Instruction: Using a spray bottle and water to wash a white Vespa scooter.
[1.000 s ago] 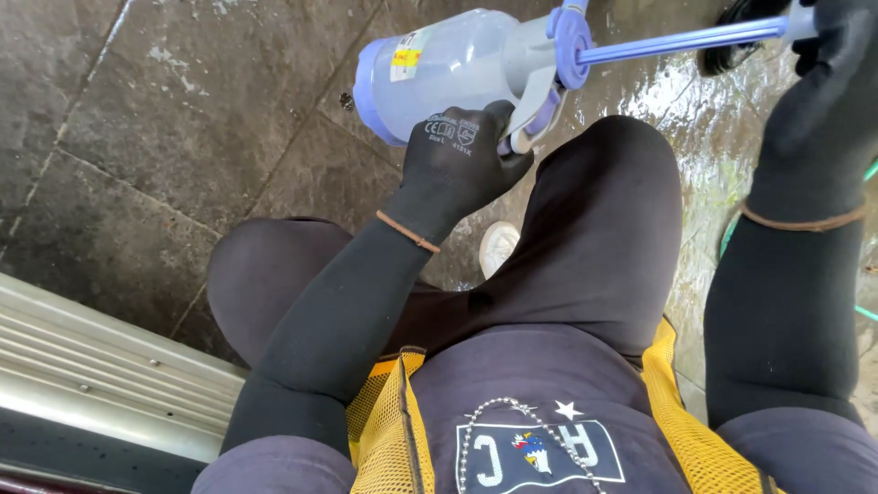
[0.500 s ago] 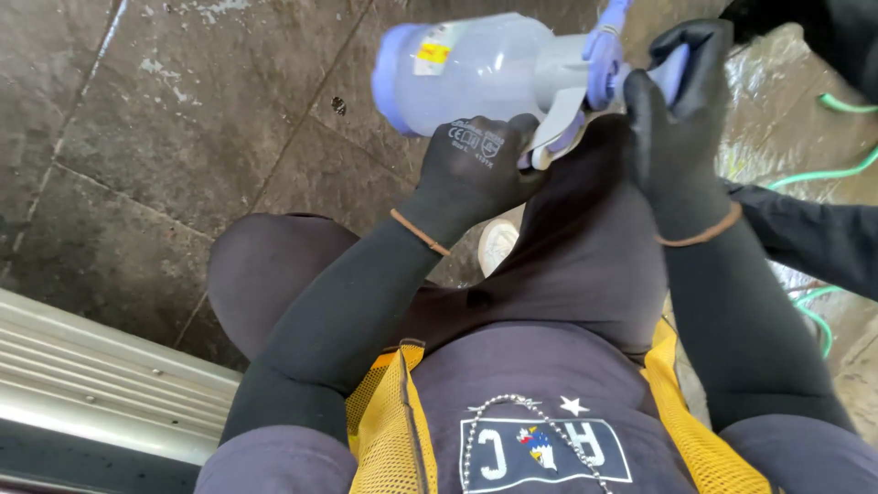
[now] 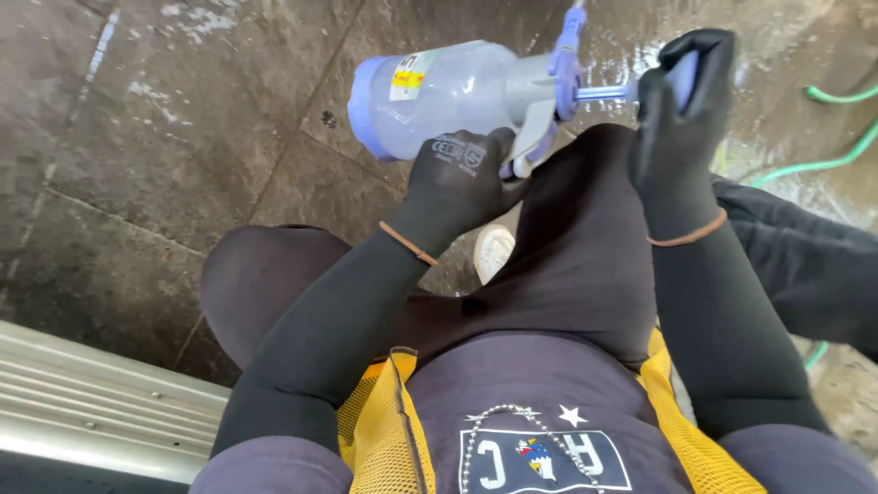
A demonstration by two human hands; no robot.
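Sprayer: a pale blue pump sprayer bottle [image 3: 457, 96] lay on its side above the person's raised right knee [image 3: 585, 229], its base pointing away from the knee, over wet dark stone tiles [image 3: 137, 165].
Left hand: the black-gloved left hand [image 3: 455, 183] gripped the sprayer from below at its neck, fingers clenched around the trigger handle.
Right hand: the gloved right hand [image 3: 679, 119] closed its fingers over the blue pump knob at the end of the rod, just beside the sprayer's cap.
Hose: 1 green hose [image 3: 823, 165] curved across the tiles beyond the right hand, well apart from the sprayer.
Clothing: a yellow mesh vest [image 3: 366, 439] showed below the sprayer, near the camera.
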